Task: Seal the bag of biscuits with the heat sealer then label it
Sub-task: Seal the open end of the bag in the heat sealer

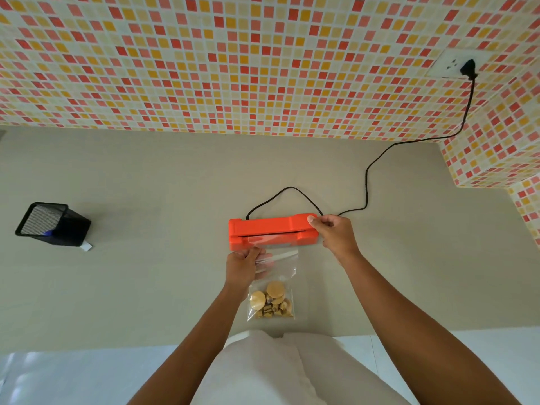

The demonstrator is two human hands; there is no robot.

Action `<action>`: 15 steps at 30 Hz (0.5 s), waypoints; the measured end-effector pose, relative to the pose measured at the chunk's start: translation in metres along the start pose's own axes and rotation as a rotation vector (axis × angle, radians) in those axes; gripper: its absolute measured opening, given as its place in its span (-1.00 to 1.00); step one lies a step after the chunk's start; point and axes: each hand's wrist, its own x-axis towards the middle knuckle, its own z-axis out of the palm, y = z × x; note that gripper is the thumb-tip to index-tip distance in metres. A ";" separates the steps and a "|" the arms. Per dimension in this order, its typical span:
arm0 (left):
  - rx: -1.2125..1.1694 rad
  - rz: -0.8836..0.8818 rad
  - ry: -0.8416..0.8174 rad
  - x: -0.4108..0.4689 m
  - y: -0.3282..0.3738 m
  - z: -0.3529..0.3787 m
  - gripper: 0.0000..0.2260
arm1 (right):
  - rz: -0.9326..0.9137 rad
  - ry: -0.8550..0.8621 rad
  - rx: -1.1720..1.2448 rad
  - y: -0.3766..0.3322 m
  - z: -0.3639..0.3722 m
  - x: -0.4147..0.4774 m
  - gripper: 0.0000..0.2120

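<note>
At the centre of the counter (146, 185), the right hand (336, 235) grips the three-o'clock end of the heat sealer (268, 230), thumb on top; at its six o'clock, the left hand (244, 266) pinches the bag (277, 276), mouth at the slot.

Out of my sight
Top edge of the bag (279, 277) hides in the sealer (271, 226); my left grip (245, 266) covers one corner.

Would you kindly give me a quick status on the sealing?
Left hand pinches biscuit bag near heat sealer slot. Right hand grips sealer's end. Nothing blocking.
</note>
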 end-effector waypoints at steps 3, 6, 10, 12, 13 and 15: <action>0.007 0.005 -0.002 0.000 0.000 0.000 -0.79 | -0.002 0.003 -0.009 0.000 0.000 -0.001 -0.77; 0.005 0.007 -0.003 0.000 0.000 0.000 -0.79 | 0.005 0.007 -0.001 -0.002 0.001 -0.001 -0.77; 0.003 0.011 0.002 0.001 -0.001 -0.001 -0.78 | 0.008 0.008 -0.003 -0.003 0.000 -0.003 -0.75; -0.002 0.008 -0.002 0.001 -0.002 -0.001 -0.78 | 0.006 0.008 -0.013 -0.004 0.000 -0.004 -0.76; -0.006 0.007 -0.003 0.001 -0.002 0.000 -0.78 | 0.004 0.013 -0.020 -0.004 0.000 -0.004 -0.77; -0.012 0.009 -0.003 0.000 -0.001 0.000 -0.79 | 0.001 0.029 -0.041 -0.004 0.000 -0.004 -0.80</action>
